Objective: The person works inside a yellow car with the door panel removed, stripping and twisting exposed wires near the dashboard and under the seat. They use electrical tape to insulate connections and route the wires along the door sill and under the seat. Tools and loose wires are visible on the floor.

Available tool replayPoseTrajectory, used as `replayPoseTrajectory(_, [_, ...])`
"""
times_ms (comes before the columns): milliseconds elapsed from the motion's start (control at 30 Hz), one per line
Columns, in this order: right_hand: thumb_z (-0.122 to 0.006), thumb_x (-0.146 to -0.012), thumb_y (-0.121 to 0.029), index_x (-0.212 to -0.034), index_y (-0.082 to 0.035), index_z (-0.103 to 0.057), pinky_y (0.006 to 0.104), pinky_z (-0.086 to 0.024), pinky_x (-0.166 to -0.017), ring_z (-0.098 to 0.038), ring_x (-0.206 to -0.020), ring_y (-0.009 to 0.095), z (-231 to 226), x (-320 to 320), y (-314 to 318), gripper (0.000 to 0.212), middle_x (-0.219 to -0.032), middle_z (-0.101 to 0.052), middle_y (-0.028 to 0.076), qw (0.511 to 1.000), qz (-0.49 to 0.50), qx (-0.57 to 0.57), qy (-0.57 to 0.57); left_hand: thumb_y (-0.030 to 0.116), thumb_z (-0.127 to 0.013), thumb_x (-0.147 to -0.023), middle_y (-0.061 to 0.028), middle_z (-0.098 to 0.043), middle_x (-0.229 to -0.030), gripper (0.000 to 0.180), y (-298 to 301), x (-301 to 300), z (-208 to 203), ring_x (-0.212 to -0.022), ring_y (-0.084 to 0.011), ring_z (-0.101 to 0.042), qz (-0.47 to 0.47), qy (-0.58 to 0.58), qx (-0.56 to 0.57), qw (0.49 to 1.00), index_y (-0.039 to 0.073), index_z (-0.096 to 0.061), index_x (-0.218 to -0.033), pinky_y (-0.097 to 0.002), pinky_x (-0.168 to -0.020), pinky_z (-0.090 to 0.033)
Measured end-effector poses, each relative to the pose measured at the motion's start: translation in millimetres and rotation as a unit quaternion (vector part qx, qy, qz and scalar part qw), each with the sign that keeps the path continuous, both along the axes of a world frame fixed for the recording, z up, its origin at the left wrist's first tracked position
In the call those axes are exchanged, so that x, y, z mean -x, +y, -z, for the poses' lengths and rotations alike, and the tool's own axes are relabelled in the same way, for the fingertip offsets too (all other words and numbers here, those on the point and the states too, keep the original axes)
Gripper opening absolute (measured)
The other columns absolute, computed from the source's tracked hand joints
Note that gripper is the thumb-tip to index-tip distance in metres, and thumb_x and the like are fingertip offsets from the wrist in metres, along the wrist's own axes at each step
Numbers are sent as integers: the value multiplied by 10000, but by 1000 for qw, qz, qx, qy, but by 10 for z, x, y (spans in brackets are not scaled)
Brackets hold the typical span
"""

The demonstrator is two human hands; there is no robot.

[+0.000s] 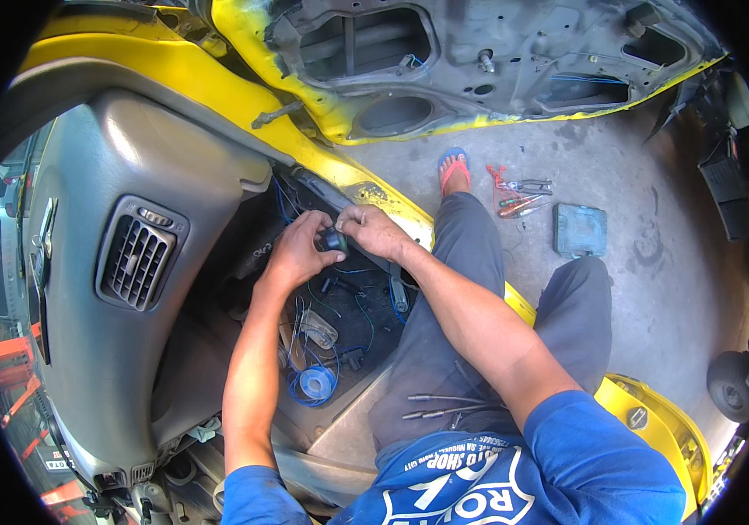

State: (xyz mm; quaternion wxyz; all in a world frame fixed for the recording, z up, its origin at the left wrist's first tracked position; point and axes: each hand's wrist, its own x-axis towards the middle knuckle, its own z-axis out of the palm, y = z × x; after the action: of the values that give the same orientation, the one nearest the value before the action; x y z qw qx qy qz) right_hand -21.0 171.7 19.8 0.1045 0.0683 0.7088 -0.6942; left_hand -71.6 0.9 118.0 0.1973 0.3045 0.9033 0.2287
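Concrete workshop floor (654,289) stretches away under a yellow car whose stripped door (479,79) stands swung wide, leaving the footwell open to a person seated in the doorway. Farthest left, the grey dashboard (121,350) with its slatted air vent (136,261) bulges over the footwell. Just right of it the left hand (294,254) reaches in, fingers curled round a small black part (332,240), and the right hand (373,231) meets it from the other side, fingertips pinching the same piece; held between both hands like this, the part sits up near the door hinge, raised above the floor where it can be seen and turned. Below the hands, loose blue wires (348,306) trail across the dark footwell floor, and a roll of blue tape (316,382) lies among them, close by for reaching. Further right, one sandalled foot (453,171) rests outside on the concrete, steadying the seated pose. Beyond it, red-handled pliers and screwdrivers (519,197) lie in a small cluster, and a flat grey-green case (580,230) sits just beside them.
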Motion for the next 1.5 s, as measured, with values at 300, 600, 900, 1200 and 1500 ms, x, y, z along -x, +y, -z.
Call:
replayPoseTrajectory(300, [-685, -948, -201, -1072, -26, -720, 377, -525, -855, -678, -903, 271, -47, -15, 22, 217, -951, -721, 168, 998, 1, -33, 61, 89, -860, -776, -99, -717, -811, 257, -19, 202, -75, -746, -168, -652, -42, -74, 5, 996, -24, -735, -970, -334, -730, -552])
replayPoseTrajectory(600, [-706, -929, -251, -1094, -32, -721, 409, -518, -880, -685, -964, 345, -172, -95, 56, 275, -1016, -726, 203, 945, 164, -158, 234, 120, -746, -897, -146, -669, -752, 180, -37, 259, -18, -699, -217, -639, -14, -38, 21, 999, -46, -677, -904, -389, -674, -504])
replayPoseTrajectory(900, [-436, -1083, -479, -1367, -20, -592, 398, -408, -1085, -570, -1263, 323, -262, -136, -179, 562, -1342, -629, 223, 998, -29, 35, -35, 140, -621, -986, -176, -683, -794, 183, -149, 239, 211, -720, -289, -678, -25, 40, -34, 998, -40, -637, -959, -414, -691, -517])
replayPoseTrajectory(1200, [-432, -1071, -459, -1360, -44, -541, 549, -518, -997, -588, -1114, 288, -326, -80, -216, 517, -1249, -560, 130, 966, -78, 184, -162, 129, -557, -1001, -254, -684, -898, 187, -120, 120, 194, -879, -449, -661, -24, 11, 5, 1000, -42, -621, -963, -502, -782, -502])
replayPoseTrajectory(1500, [-510, -1039, -387, -1094, -91, -678, 394, -545, -675, -585, -802, 202, -290, 6, -376, 344, -945, -592, 46, 967, 0, 144, -212, 193, -549, -1029, -295, -666, -942, 229, -102, 93, 546, -934, -500, -633, -101, 23, -12, 995, -24, -610, -991, -532, -801, -486])
